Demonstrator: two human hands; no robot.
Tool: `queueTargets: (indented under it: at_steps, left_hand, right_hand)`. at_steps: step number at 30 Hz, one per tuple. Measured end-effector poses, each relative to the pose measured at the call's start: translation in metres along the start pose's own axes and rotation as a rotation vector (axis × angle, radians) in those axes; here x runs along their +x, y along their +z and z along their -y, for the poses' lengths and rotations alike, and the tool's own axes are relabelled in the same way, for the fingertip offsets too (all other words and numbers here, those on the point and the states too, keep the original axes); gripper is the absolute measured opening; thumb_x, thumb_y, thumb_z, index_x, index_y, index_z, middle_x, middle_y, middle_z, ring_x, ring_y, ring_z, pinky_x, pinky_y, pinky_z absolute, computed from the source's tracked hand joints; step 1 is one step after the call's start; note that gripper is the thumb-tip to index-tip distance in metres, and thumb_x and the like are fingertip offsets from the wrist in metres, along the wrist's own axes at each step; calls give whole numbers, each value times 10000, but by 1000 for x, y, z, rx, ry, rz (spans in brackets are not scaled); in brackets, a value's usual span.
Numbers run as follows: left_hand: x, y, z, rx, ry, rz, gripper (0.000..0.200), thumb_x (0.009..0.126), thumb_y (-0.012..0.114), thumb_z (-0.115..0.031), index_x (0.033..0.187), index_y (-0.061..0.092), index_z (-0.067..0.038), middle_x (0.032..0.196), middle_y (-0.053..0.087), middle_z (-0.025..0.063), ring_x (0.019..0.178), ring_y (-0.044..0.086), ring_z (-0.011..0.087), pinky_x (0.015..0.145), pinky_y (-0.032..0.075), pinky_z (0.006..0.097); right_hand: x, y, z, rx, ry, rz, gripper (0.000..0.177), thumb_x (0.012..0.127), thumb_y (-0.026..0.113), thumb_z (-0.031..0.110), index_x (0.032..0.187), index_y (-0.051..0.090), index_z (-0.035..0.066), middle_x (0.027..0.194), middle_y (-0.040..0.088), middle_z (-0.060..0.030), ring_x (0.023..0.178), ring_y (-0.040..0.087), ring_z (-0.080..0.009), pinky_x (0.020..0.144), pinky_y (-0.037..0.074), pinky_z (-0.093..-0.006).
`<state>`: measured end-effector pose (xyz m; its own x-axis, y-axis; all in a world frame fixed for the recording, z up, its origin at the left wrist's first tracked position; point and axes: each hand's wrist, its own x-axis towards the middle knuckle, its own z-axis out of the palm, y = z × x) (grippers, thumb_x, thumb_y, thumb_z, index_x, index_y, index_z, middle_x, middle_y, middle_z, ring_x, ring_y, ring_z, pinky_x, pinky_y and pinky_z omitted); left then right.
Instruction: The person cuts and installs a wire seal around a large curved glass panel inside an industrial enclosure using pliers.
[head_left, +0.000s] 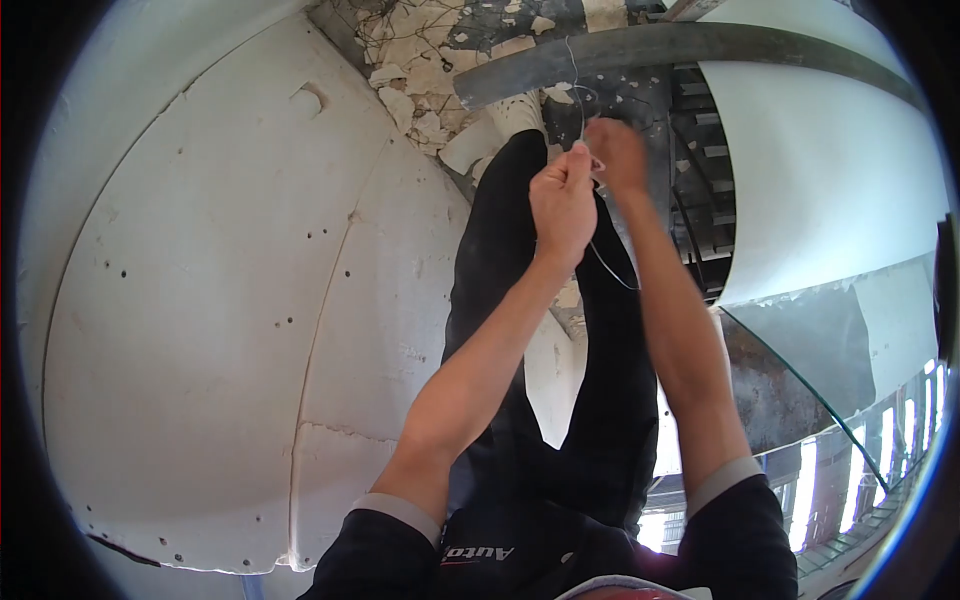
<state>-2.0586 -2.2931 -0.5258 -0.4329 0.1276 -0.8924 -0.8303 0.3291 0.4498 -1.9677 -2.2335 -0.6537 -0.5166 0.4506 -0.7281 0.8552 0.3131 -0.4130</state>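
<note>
My left hand (pixel 565 205) is closed in a pinch on a thin, light-coloured wire (pixel 614 273), thumb and forefinger uppermost. One length of the wire rises in a loose curl across the curved grey metal strip (pixel 640 48); another hangs in a bow below my hands, over my right trouser leg. Right beside the left fingertips is my right hand (pixel 622 158), bent toward the wire. Motion smears its fingers, and I cannot tell whether they grip the wire. Both hands are in front of my lower legs.
On the left spreads a large white panel (pixel 220 290) with small holes and a seam. Broken plaster pieces (pixel 400 105) litter the ground by my foot. To the right are a dark slatted grate (pixel 708 170), a curved white sheet (pixel 830 170) and a thin green rod (pixel 800 385).
</note>
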Motion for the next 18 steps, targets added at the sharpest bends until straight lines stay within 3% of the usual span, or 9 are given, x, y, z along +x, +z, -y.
queueTargets:
  at_steps: [3,4,6,9,11,13,14,16,18]
  left_hand:
    - [-9,14,-15,113,-68,-36,350,971,520,-295,804,660,-21,596,403,-72,572,330,24,519,264,210]
    - [-6,14,-18,111,-65,-38,350,971,520,-295,804,660,-21,596,403,-72,572,330,24,519,264,210]
    - [-7,10,-21,139,-19,-18,402,971,512,-316,777,662,3,559,477,-28,528,412,46,502,328,239]
    - [-10,9,-14,147,2,-12,410,975,503,-324,781,669,-2,540,459,-42,523,406,47,496,322,245]
    - [-10,10,-16,123,-6,1,392,972,505,-306,791,667,2,518,452,-32,491,399,62,478,318,264]
    - [-10,8,-11,189,29,-12,373,965,516,-289,794,662,8,506,456,-15,477,404,74,474,323,269]
    - [-10,7,-9,258,71,-20,353,957,528,-273,797,657,14,495,459,2,462,409,86,471,328,273]
    - [-13,8,-13,299,98,-36,333,949,539,-252,794,650,21,489,466,21,460,423,99,469,335,279]
    - [-16,7,-8,336,123,-49,312,941,549,-231,792,643,27,484,472,40,457,436,112,468,343,286]
  right_hand:
    - [-8,126,26,1365,28,121,404,954,504,348,1144,570,-2,1063,649,-142,956,639,-255,850,504,-377]
    - [-2,105,48,1365,25,123,404,954,504,348,1144,570,-2,1063,649,-142,956,639,-255,850,504,-377]
    - [5,22,99,1575,256,630,473,966,479,401,1227,527,10,1183,603,-148,1093,583,-240,910,472,-371]
    - [12,-13,71,1098,383,752,455,945,521,387,1226,560,30,1298,537,-131,1167,531,-224,964,436,-372]
    - [6,-5,-6,997,-329,443,429,906,573,355,1170,619,20,1178,631,-125,1086,587,-182,935,435,-319]
    - [-1,-55,13,541,270,76,338,855,617,260,1106,653,37,1021,676,-138,972,634,-182,858,469,-319]
    - [-4,-76,31,538,267,79,338,855,617,260,1106,653,37,1021,676,-138,972,634,-182,858,469,-319]
    - [-9,-108,83,367,94,-237,306,820,652,224,1066,669,43,759,656,-57,672,603,-145,629,485,-281]
    - [-1,-110,115,83,-277,18,283,771,674,192,1029,683,74,748,669,-91,658,642,-215,606,512,-337]
